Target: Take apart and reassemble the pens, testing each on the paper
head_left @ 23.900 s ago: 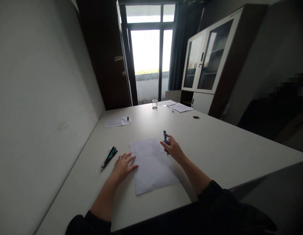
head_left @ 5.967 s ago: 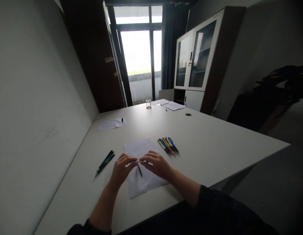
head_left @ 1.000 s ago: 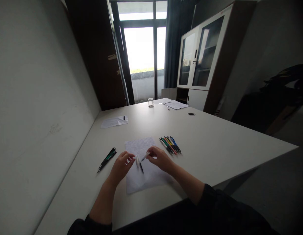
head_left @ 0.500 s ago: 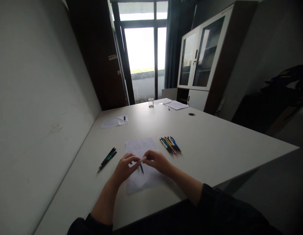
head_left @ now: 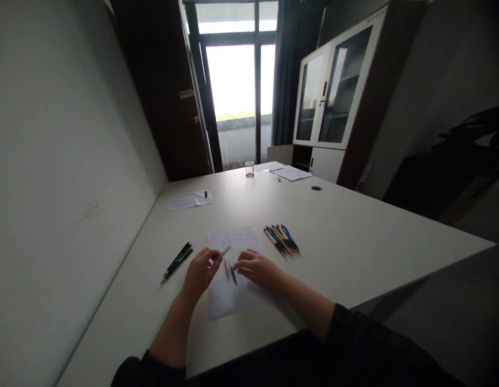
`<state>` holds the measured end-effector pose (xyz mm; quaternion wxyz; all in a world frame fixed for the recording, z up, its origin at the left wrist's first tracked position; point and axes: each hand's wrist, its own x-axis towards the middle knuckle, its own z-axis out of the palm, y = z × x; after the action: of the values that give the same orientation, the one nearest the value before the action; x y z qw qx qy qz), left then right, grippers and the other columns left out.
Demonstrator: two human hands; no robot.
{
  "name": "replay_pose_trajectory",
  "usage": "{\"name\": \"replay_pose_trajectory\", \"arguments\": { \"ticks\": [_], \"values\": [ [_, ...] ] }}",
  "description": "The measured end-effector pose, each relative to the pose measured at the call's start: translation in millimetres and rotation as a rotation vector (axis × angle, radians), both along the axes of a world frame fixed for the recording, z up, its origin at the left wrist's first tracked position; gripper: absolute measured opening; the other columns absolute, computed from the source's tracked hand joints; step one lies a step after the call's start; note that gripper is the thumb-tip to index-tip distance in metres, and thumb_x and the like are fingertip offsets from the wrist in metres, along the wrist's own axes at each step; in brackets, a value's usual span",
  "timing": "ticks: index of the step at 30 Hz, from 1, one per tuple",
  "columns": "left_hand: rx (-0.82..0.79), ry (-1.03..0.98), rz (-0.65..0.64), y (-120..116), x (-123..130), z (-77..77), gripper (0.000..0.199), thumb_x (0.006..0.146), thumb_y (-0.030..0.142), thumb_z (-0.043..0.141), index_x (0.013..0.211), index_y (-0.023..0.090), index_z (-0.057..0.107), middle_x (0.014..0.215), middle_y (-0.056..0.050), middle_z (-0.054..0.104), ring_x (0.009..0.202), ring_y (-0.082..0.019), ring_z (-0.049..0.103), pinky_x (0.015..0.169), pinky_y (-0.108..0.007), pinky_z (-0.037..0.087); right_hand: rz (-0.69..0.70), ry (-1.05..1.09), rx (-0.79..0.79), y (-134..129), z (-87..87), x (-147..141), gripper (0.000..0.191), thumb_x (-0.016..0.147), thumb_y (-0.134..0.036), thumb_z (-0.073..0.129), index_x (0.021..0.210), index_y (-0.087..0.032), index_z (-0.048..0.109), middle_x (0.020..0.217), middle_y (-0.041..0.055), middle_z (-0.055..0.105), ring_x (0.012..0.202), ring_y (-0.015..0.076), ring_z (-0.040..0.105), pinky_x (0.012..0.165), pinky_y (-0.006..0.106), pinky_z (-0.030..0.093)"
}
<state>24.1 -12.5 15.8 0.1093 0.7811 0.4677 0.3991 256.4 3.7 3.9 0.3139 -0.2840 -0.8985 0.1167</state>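
My left hand (head_left: 201, 271) is closed in a pinch on a slim white tube (head_left: 225, 251), which looks like part of a pen barrel and points up to the right. Below it, a sheet of handwritten paper (head_left: 221, 303) lies on the table. On that sheet rest a white pen piece (head_left: 227, 265) and a thin dark pen piece (head_left: 234, 277), side by side. Over the right half of the sheet is my right hand (head_left: 255, 269), fingers stretched toward the dark piece. Whether the fingertips touch it I cannot tell.
Several dark pens (head_left: 177, 262) lie left of the sheet, and a row of several coloured pens (head_left: 282, 239) lies to its right. Farther back on the white table (head_left: 354, 236) are a glass (head_left: 249, 170), a paper with a small dark object (head_left: 190, 200) and stacked papers (head_left: 292, 172).
My hands have come apart. The white tube, formerly between both hands, is now in the left hand alone, while the right has let go and lowered toward the pen pieces.
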Motion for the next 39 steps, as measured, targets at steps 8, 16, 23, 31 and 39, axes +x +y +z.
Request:
{"name": "replay_pose_trajectory", "arguments": {
  "ticks": [8,16,23,31,39],
  "values": [
    [-0.032,0.011,0.015,1,0,-1.9,0.012,0.09,0.027,0.053,0.092,0.019,0.062,0.088,-0.004,0.063,0.072,-0.015,0.061,0.063,-0.026,0.051,0.041,-0.284,0.133,-7,4.9,0,0.017,0.092,-0.026,0.058,0.104,-0.028,0.07,0.101,0.0057,0.059,0.093,0.019,0.05,0.083,0.029,0.043],
    [-0.083,0.045,0.063,8,-5,-14.0,0.01,0.089,0.025,0.051,0.091,0.02,0.059,0.088,-0.005,0.064,0.075,-0.017,0.062,0.067,-0.028,0.052,0.039,-0.327,0.163,-13,10.6,-2,0.011,0.094,-0.022,0.054,0.095,-0.02,0.065,0.104,0.0076,0.057,0.096,0.0205,0.048,0.086,0.032,0.044],
    [-0.113,0.061,0.05,10,-9,-21.0,0.01,0.09,0.025,0.049,0.091,0.021,0.057,0.088,-0.005,0.064,0.078,-0.018,0.061,0.071,-0.03,0.051,0.0,-0.011,0.015,-8,10.2,-2,0.011,0.096,-0.02,0.049,0.097,-0.018,0.06,0.094,0.007,0.062,0.091,0.0188,0.055,0.084,0.032,0.047],
    [-0.041,0.095,0.029,14,-12,-24.0,0.007,0.089,0.022,0.051,0.093,0.022,0.056,0.09,-0.005,0.062,0.085,-0.02,0.06,0.081,-0.035,0.049,-0.146,0.688,-0.391,1,16.1,3,0.018,0.09,-0.036,0.059,0.096,-0.019,0.063,0.082,0.0039,0.067,0.072,0.0162,0.063,0.069,0.03,0.052],
    [-0.037,0.123,0.051,13,-13,-24.9,0.007,0.088,0.019,0.051,0.093,0.022,0.056,0.089,-0.004,0.062,0.084,-0.02,0.059,0.081,-0.035,0.048,-0.158,0.931,-0.562,3,21.9,4,0.023,0.086,-0.039,0.063,0.094,-0.017,0.063,0.09,0.0076,0.071,0.083,0.019,0.067,0.077,0.034,0.053]
  ]
}}
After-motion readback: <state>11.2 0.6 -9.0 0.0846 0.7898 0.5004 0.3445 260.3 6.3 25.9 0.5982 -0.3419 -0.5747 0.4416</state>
